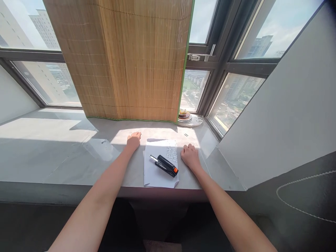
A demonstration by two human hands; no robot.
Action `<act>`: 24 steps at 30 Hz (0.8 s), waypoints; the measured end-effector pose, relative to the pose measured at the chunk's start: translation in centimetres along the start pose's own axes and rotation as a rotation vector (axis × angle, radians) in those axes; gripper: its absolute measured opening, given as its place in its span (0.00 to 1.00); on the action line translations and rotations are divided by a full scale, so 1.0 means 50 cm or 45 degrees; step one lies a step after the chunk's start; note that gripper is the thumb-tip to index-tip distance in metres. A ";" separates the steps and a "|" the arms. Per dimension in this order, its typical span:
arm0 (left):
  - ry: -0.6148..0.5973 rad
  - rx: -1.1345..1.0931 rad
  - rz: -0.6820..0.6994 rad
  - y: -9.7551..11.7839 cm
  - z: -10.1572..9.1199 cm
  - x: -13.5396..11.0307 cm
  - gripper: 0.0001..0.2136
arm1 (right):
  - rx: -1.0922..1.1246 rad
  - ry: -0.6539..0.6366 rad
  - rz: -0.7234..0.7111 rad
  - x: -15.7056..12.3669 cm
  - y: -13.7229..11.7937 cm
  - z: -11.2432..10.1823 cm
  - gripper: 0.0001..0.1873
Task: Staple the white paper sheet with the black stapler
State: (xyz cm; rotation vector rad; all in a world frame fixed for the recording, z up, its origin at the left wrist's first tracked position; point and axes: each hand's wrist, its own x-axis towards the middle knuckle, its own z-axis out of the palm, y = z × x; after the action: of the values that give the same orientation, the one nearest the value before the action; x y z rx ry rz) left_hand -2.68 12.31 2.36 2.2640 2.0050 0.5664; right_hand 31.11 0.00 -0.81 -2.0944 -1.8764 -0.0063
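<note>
A black stapler (165, 165) with an orange patch at its rear end lies on a small stack of white paper (157, 178) on the sill. Its top arm is swung up, baring a silvery strip. Part of the upper sheet carries dark printed marks. To the left of the paper, my left hand (134, 140) rests on the sill with fingers curled in. My right hand (190, 156) lies just right of the sheets, closed in a loose fist. Neither hand touches the stapler. Two small dark slivers (186, 134), perhaps staples, lie beyond my right hand.
A bamboo blind (141, 70) hangs in front of the window down to the sill (65, 161). Stacked plates (193, 121) stand in the back right corner. A white wall (275, 115) slopes along the right, with a beaded cord (288, 183) hanging nearby.
</note>
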 end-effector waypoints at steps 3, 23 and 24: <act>-0.011 0.004 -0.019 -0.008 0.011 -0.018 0.15 | 0.013 -0.006 -0.008 0.000 0.000 -0.001 0.12; 0.196 -0.509 0.233 0.082 0.027 -0.272 0.15 | 0.434 0.084 -0.154 -0.020 0.001 -0.035 0.16; 0.202 -0.520 0.246 0.081 0.027 -0.271 0.13 | 0.532 0.119 -0.203 -0.030 -0.004 -0.042 0.17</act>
State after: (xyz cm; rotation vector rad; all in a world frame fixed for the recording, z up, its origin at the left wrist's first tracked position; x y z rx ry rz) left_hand 0.42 -1.19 -0.84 2.2195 1.5492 1.0902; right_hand 31.18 -1.95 0.89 -1.6368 -1.7990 0.2264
